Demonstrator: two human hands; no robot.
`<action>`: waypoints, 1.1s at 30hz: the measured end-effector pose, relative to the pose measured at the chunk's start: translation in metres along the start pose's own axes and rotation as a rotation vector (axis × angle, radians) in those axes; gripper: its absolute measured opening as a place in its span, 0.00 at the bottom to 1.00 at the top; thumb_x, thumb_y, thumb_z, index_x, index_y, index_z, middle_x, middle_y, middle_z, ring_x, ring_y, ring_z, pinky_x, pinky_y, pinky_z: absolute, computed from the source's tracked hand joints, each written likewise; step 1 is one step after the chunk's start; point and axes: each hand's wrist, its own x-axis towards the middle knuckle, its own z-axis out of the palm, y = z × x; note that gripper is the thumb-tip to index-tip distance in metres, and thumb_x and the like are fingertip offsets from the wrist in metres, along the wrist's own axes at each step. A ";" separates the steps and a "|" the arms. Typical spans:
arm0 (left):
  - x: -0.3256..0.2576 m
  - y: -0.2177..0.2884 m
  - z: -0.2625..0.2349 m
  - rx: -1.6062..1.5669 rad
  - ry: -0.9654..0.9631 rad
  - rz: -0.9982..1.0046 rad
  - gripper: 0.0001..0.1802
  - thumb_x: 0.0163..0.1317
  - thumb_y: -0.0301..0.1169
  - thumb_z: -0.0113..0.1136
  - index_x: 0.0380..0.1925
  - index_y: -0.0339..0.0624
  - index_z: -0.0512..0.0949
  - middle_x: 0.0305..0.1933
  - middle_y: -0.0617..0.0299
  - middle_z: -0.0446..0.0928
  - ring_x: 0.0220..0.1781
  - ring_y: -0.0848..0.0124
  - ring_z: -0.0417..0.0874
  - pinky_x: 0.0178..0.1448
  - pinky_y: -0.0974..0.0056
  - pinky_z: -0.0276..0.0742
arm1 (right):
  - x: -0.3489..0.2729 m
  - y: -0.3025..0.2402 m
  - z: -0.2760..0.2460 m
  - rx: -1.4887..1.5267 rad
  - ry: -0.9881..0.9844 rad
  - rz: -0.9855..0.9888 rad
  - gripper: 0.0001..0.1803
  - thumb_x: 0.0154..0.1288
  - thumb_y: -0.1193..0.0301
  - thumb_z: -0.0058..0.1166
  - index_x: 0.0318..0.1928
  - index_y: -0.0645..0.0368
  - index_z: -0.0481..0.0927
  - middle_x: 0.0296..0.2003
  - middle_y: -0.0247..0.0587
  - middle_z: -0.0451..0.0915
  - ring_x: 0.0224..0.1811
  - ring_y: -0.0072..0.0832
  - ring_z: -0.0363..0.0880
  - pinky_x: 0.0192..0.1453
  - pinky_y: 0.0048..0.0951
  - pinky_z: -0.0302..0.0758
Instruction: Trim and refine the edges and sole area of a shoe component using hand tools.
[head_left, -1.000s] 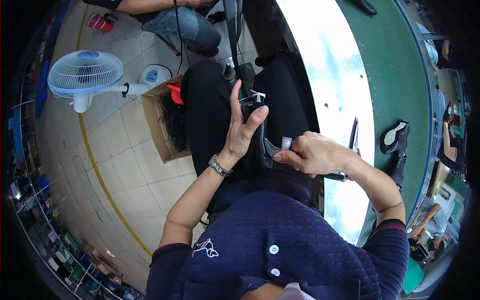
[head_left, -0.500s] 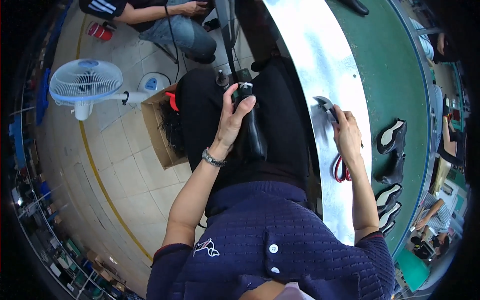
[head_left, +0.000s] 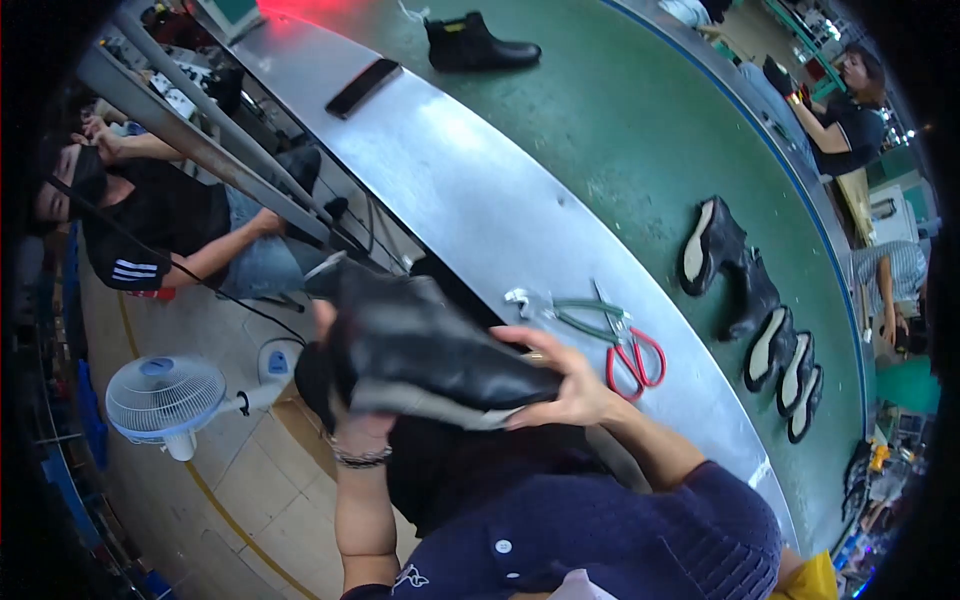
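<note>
Both hands grip a black boot upper (head_left: 430, 355) at frame centre: right hand (head_left: 570, 385) fingers curl over its toe end, left hand (head_left: 335, 400) clasps underneath, mostly hidden. Glossy and pale along its lower edge, it looks soft, light and floppy, so holding both ends seems wise. Pliers (head_left: 560, 310) and red scissors (head_left: 630, 350) lie just right on the metal bench (head_left: 480, 200).

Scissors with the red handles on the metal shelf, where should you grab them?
Take the scissors by the red loop handles, coming from the person's near side. The loops lie toward the shelf's near edge, bare and open, while the blades point away, crossing the green-handled pliers. Both hands are busy holding the black shoe.
</note>
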 end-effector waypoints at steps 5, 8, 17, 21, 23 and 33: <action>-0.002 -0.022 0.067 0.532 -0.237 0.133 0.43 0.67 0.56 0.51 0.69 0.35 0.57 0.66 0.39 0.66 0.68 0.47 0.69 0.69 0.46 0.66 | 0.001 0.011 -0.067 -0.171 0.775 -0.080 0.37 0.50 0.76 0.68 0.63 0.61 0.70 0.59 0.41 0.73 0.57 0.28 0.75 0.62 0.28 0.69; -0.029 -0.013 0.096 0.469 -0.492 -0.018 0.30 0.66 0.50 0.58 0.50 0.29 0.78 0.61 0.33 0.70 0.64 0.44 0.72 0.68 0.42 0.65 | 0.004 0.022 -0.138 -0.370 1.059 -0.144 0.32 0.59 0.70 0.67 0.62 0.62 0.71 0.53 0.44 0.76 0.52 0.28 0.76 0.59 0.27 0.70; -0.008 0.014 0.143 0.090 -0.594 -0.007 0.11 0.67 0.35 0.55 0.38 0.39 0.81 0.48 0.44 0.77 0.62 0.47 0.73 0.70 0.41 0.58 | 0.080 0.038 -0.196 -1.504 0.981 0.114 0.19 0.63 0.71 0.57 0.56 0.56 0.78 0.55 0.54 0.77 0.62 0.50 0.72 0.67 0.40 0.66; 0.015 0.029 0.156 0.177 -0.387 0.189 0.11 0.63 0.36 0.64 0.27 0.40 0.81 0.45 0.48 0.75 0.57 0.47 0.77 0.64 0.44 0.69 | 0.198 0.010 -0.186 -0.983 0.698 -0.184 0.17 0.64 0.70 0.57 0.53 0.59 0.78 0.54 0.44 0.79 0.50 0.37 0.81 0.56 0.33 0.75; 0.028 0.035 0.151 0.217 -0.398 0.229 0.13 0.63 0.38 0.64 0.29 0.39 0.81 0.46 0.47 0.75 0.57 0.47 0.77 0.65 0.43 0.69 | 0.271 0.012 -0.185 -0.857 0.611 -0.182 0.18 0.65 0.69 0.58 0.54 0.61 0.78 0.52 0.45 0.79 0.39 0.32 0.84 0.46 0.29 0.78; 0.042 0.030 0.064 0.302 -0.202 0.093 0.16 0.72 0.32 0.49 0.53 0.31 0.73 0.59 0.46 0.71 0.60 0.61 0.77 0.67 0.57 0.70 | 0.481 0.076 -0.235 -1.056 0.728 -0.125 0.28 0.55 0.51 0.65 0.47 0.61 0.80 0.47 0.52 0.79 0.51 0.46 0.78 0.55 0.42 0.74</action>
